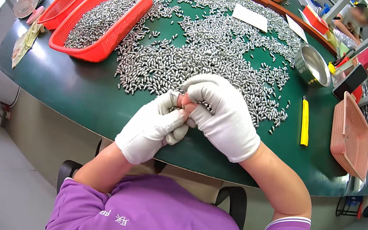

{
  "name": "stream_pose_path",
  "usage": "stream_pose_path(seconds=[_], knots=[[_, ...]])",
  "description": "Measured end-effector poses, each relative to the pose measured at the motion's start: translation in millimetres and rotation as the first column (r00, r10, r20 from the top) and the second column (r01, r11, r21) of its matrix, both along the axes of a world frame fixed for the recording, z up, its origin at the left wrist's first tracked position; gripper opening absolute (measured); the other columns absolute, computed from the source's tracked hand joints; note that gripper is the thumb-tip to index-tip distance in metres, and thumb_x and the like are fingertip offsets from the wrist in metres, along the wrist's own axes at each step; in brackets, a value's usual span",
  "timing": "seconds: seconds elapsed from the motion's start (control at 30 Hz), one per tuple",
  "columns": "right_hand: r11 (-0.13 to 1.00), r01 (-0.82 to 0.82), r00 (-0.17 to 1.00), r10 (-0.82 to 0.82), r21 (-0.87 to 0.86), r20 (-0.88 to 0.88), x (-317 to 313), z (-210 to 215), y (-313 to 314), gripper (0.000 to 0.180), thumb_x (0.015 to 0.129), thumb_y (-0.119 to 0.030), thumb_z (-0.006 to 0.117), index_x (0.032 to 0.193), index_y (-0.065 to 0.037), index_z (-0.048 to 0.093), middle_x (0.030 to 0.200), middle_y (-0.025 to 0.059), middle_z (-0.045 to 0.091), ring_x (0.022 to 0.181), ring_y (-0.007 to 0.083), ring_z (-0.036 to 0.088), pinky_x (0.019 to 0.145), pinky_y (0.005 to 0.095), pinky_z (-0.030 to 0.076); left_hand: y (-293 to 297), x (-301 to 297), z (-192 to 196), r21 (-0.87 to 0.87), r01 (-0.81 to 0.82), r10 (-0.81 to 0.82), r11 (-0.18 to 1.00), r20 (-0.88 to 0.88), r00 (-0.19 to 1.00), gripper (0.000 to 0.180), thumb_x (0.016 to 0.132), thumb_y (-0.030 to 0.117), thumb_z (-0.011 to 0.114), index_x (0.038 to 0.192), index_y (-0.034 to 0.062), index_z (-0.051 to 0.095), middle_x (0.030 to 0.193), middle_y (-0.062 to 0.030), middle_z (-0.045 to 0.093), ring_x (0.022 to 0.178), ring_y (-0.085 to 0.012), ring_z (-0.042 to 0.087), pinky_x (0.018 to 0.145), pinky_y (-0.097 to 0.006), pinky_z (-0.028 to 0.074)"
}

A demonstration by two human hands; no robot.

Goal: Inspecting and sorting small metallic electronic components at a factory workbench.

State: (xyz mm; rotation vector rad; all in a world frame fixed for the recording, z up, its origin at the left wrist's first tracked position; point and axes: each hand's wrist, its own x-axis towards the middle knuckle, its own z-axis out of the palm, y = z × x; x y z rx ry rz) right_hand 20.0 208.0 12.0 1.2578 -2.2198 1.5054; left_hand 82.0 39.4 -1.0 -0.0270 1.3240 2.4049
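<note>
Both my hands wear white gloves with bare fingertips and meet over the near edge of the green table. My left hand (pixel 155 127) has its fingers curled and pressed together. My right hand (pixel 223 114) is bent over it, thumb and fingers pinched against the left fingertips. Whatever lies between the fingertips is hidden or too small to name. Just beyond the hands spreads a wide layer of small, shiny silver metal pieces (pixel 213 54), oblong with tapered ends.
A red plastic basket (pixel 106 55) full of the same pieces stands at left. White paper (pixel 250 17) lies on the pile. To the right are a metal bowl (pixel 312 66), a yellow-handled tool (pixel 305 123) and a pink basket (pixel 351 135). Another person (pixel 353 21) sits at far right.
</note>
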Motion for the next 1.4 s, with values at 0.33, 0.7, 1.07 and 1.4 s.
stream_pose_path(seconds=[0.33, 0.7, 1.07, 1.4], knots=[[0.952, 0.25, 0.948, -0.204, 0.175, -0.243, -14.1, 2.1, 6.3, 0.027, 0.07, -0.001, 0.072, 0.097, -0.006, 0.067, 0.098, 0.0105, 0.065, 0.09, 0.0293, 0.063, 0.08, 0.0366, 0.051, -7.0, 0.4, 11.1, -0.201, -0.032, 0.029, 0.979, -0.014, 0.999, 0.015, 0.1, 0.017, 0.049, 0.105, 0.0052, 0.056, 0.084, -0.0026, 0.06, 0.059, -0.0041, 0.046, 0.051, -0.017, 0.036], [0.802, 0.375, 0.92, -0.26, 0.465, -0.295, -23.0, -7.3, 16.3, 0.01, 0.074, -0.01, 0.072, 0.08, -0.008, 0.065, 0.084, 0.0067, 0.063, 0.081, 0.0268, 0.06, 0.075, 0.0391, 0.049, -8.3, -1.7, 5.4, -0.143, 0.001, 0.004, 0.99, 0.035, 0.999, 0.017, 0.099, 0.017, 0.05, 0.109, 0.0055, 0.056, 0.088, -0.0011, 0.06, 0.061, -0.0035, 0.046, 0.052, -0.017, 0.035], [0.994, 0.031, 0.915, 0.016, 0.11, -0.404, -17.0, 12.1, 3.7, 0.025, 0.065, -0.012, 0.076, 0.079, -0.006, 0.057, 0.08, 0.0074, 0.06, 0.074, 0.0304, 0.061, 0.062, 0.0406, 0.049, -10.9, -1.3, 10.8, -0.194, 0.073, -0.067, 0.978, 0.039, 0.997, 0.022, 0.098, 0.02, 0.05, 0.113, 0.0038, 0.051, 0.09, -0.0032, 0.059, 0.062, -0.005, 0.048, 0.055, -0.019, 0.04], [0.981, 0.08, 0.846, 0.028, 0.179, -0.532, -17.4, 16.0, 4.9, 0.028, 0.07, -0.023, 0.077, 0.083, -0.01, 0.056, 0.084, 0.0053, 0.06, 0.078, 0.0301, 0.064, 0.059, 0.0395, 0.05, -7.9, 1.8, 12.5, -0.208, 0.034, -0.037, 0.978, -0.01, 0.999, 0.021, 0.101, 0.021, 0.046, 0.111, 0.004, 0.054, 0.088, -0.0021, 0.059, 0.061, -0.0039, 0.048, 0.053, -0.018, 0.041]])
